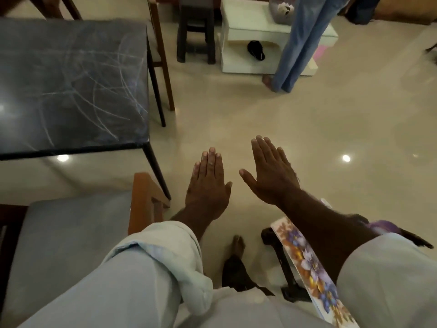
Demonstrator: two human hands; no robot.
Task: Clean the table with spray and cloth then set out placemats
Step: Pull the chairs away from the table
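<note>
Both hands are hovering flat over the shiny beige floor (pixel 307 126), palms down, not touching anything. The left hand (pixel 208 185) is holding its fingers (pixel 211 162) straight and pressed together with the thumb tucked close, gripping nothing. The right hand (pixel 272 176) is doing the same just beside it, fingers (pixel 264 150) straight and angling a bit to the left, thumb sticking out toward the left hand, nothing in it either. The dark table (pixel 71 79) is sitting off to the left of the left fingertips and further out, well apart from them, its top showing pale curved streaks. A floral placemat (pixel 309 263) is lying back behind the right fingers, running under the right forearm toward the wearer; I can't tell what's holding it up. A grey-cushioned chair (pixel 71 233) is sitting left of the left wrist. A bare foot (pixel 237 243) is showing below, between the two forearms. Way out past the fingertips, another person in jeans (pixel 300 43) is standing by a low white table (pixel 248 20), with a dark stool (pixel 196 27) and a black sandal (pixel 256 50) near it.
</note>
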